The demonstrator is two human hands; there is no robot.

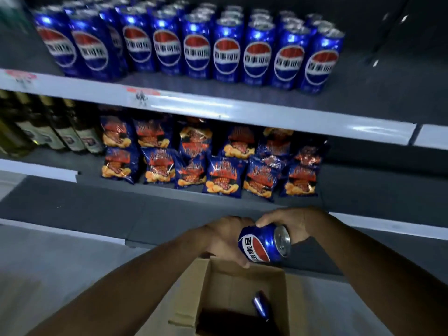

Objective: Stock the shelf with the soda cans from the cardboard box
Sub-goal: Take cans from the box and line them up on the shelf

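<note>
Ideally, both hands, the left hand (224,238) and right hand (287,224), fingers wrapped round the soda can (263,243), turn it upright and lift toward one o'clock, to the bare shelf (363,93) beside the row of cans (189,44).

Both hands (225,236) holding soda can (264,243) above cardboard box (218,282), stocked shelf (194,105) behind

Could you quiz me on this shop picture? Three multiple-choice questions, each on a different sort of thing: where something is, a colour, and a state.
1. Where are the snack bags?
A. On the shelf below the stocked cans
B. In the cardboard box
C. On the floor

2. What is the main colour of the held can?
A. Green
B. Blue
C. Yellow

3. How does the held can lie?
A. Upright on the shelf
B. Tipped on its side between both hands
C. Crushed flat

Answers: 1 A, they sit under the stocked cans. 2 B, blue with a red and white logo. 3 B, the left hand and right hand hold it above the cardboard box.
</note>
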